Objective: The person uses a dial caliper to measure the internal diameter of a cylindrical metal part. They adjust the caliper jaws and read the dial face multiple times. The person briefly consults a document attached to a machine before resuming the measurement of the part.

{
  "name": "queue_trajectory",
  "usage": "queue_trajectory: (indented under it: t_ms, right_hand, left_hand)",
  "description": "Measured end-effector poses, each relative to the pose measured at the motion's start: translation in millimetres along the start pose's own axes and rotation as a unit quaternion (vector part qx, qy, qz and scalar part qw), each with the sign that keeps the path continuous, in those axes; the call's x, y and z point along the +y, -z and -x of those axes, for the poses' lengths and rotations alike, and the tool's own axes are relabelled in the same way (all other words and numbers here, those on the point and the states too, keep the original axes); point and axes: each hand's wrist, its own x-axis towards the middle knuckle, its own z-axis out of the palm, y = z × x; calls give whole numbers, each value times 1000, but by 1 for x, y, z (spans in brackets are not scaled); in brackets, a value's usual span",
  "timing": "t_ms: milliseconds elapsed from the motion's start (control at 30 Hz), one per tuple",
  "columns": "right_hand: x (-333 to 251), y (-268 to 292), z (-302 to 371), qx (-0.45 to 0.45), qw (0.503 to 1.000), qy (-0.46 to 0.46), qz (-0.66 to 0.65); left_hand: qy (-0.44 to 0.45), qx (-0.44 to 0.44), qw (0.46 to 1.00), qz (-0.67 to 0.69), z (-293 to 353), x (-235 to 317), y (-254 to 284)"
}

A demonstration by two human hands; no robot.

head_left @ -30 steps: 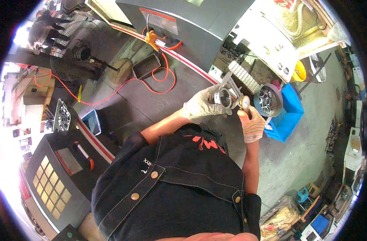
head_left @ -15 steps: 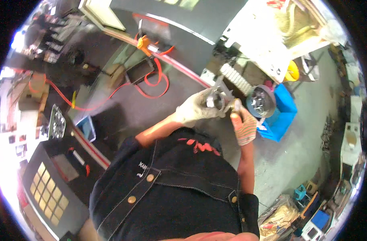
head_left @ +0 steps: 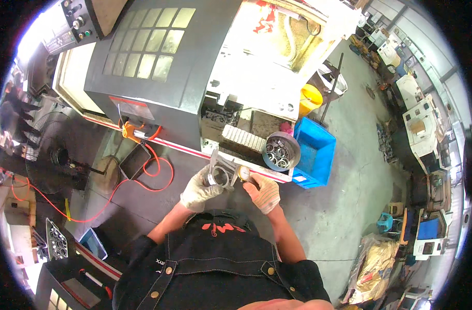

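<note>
My left hand (head_left: 198,192), in a pale work glove, is closed around a shiny metal ring (head_left: 211,179) in front of my chest. A dial caliper (head_left: 244,173) with a round face is gripped in my right hand (head_left: 265,194), which wears a striped glove. The caliper's long jaws lie at the ring; exactly where they touch it is too small to tell. Just beyond my right hand, a round metal pan (head_left: 296,149) holds several similar rings.
A grey machine with a windowed door (head_left: 143,85) stands ahead. Beside the pan are a white ribbed block (head_left: 243,138) and a blue crate (head_left: 323,155). Farther off is a yellow bucket (head_left: 311,98). An orange-red hose (head_left: 166,183) loops over the floor at left, near a fan (head_left: 52,147).
My view has swung, so the machine and pan sit farther left and more of the machine shows. Both hands still hold the ring and caliper; the caliper's dial is now plainer to see.
</note>
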Motion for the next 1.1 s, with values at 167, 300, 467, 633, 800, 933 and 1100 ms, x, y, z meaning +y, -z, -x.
queue_trajectory:
  t_ms: [167,300,467,633,800,933,1100]
  right_hand:
    - [3,-2,3,26,1000,11,-6]
    - [9,-8,1,107,988,98,59]
    - [8,-7,4,83,994,70,8]
    - [4,-7,0,49,998,35,-34]
    - [6,-9,-2,53,997,43,-39]
    - [5,-11,-3,64,995,50,-64]
    - [3,-10,-1,61,995,43,-60]
  left_hand:
    - [9,-15,1000,-8,-1,1,-2]
    - [-30,5,995,-91,-4,0,0]
    - [9,-12,1000,-10,2,7,-9]
    - [17,-5,1000,-14,2,5,-1]
    - [9,3,1000,11,4,6,-2]
    - [5,0,1000,11,5,7,-2]
    - [18,4,1000,10,5,6,-2]
